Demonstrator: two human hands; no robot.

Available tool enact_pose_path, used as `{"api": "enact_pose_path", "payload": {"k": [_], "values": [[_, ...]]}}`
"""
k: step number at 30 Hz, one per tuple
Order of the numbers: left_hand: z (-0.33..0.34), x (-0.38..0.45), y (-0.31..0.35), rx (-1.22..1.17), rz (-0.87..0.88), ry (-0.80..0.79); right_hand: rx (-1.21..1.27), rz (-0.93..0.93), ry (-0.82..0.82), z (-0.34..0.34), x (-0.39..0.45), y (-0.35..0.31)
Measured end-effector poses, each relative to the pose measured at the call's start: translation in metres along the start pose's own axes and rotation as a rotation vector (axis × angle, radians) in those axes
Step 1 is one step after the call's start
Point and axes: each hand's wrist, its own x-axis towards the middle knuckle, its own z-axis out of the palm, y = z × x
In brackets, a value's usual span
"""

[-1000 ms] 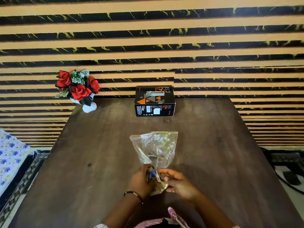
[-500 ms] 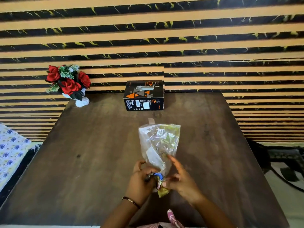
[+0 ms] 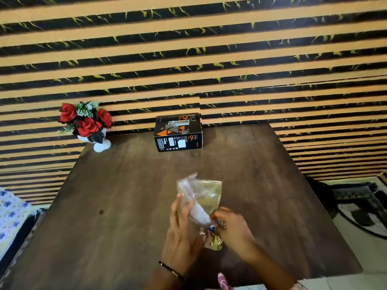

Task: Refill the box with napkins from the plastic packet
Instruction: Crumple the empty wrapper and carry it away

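A clear plastic packet point(image 3: 206, 195) with white napkins inside lies on the dark wooden table point(image 3: 125, 206), near the front middle. My left hand point(image 3: 181, 233) lies along the packet's left side, fingers stretched forward against it. My right hand point(image 3: 232, 229) pinches the packet's twisted near end, which shows blue and gold. A black napkin box point(image 3: 178, 132) with orange triangles and a slot on top stands at the table's far edge against the wall, well away from both hands.
A white vase of red artificial roses point(image 3: 88, 124) stands at the table's far left corner. A striped black-and-tan wall runs behind. A blue-flowered cloth point(image 3: 10, 216) is at the left, a patterned rug point(image 3: 360, 208) on the floor at the right.
My left hand has let go of the twisted end and slid up along the packet's left side. My right hand has closed on the twisted end. The camera has shifted and tilted.
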Motion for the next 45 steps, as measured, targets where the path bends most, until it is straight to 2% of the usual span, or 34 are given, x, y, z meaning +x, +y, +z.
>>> {"api": "enact_pose_path", "payload": {"k": [3, 7, 11, 13, 16, 19, 21, 23, 26, 29, 34, 37, 40, 42, 45], "values": [[-0.009, -0.002, -0.011, 0.055, 0.032, -0.05, -0.065, -0.122, 0.033, 0.011, -0.011, -0.015], [-0.029, -0.019, -0.025, -0.052, 0.028, -0.05, 0.136, -0.038, 0.2, 0.024, -0.026, -0.047], [-0.056, -0.043, -0.033, -0.237, 0.083, -0.097, 0.189, 0.028, 0.07, 0.04, -0.045, -0.079], [-0.069, -0.053, -0.036, -0.288, 0.052, -0.116, 0.389, 0.078, -0.035, 0.046, -0.058, -0.094], [-0.088, -0.072, -0.042, -0.262, -0.024, -0.052, 0.816, 0.191, -0.118, 0.057, -0.079, -0.108], [-0.101, -0.09, -0.042, -0.324, -0.044, -0.025, 1.039, 0.306, 0.008, 0.068, -0.097, -0.116], [-0.105, -0.102, -0.04, -0.368, -0.056, -0.062, 1.084, 0.384, 0.092, 0.075, -0.107, -0.117], [-0.108, -0.111, -0.035, -0.395, -0.026, -0.108, 1.089, 0.398, 0.091, 0.077, -0.115, -0.115], [-0.115, -0.118, -0.023, -0.451, -0.042, -0.148, 1.045, 0.342, 0.194, 0.075, -0.127, -0.115], [-0.118, -0.116, -0.014, -0.512, -0.16, -0.115, 0.898, 0.254, 0.261, 0.074, -0.138, -0.115], [-0.107, -0.103, -0.002, -0.544, -0.318, -0.117, 0.425, 0.009, 0.103, 0.064, -0.157, -0.117], [-0.095, -0.1, 0.024, -0.63, -0.429, -0.11, 0.094, -0.026, 0.132, 0.06, -0.167, -0.116], [-0.079, -0.102, 0.062, -0.662, -0.504, -0.133, -0.105, -0.021, 0.257, 0.056, -0.179, -0.105], [-0.066, -0.106, 0.088, -0.731, -0.529, -0.179, -0.167, 0.057, 0.31, 0.039, -0.192, -0.093], [-0.048, -0.111, 0.121, -0.742, -0.496, -0.336, -0.101, 0.088, 0.398, 0.005, -0.215, -0.068]]}}
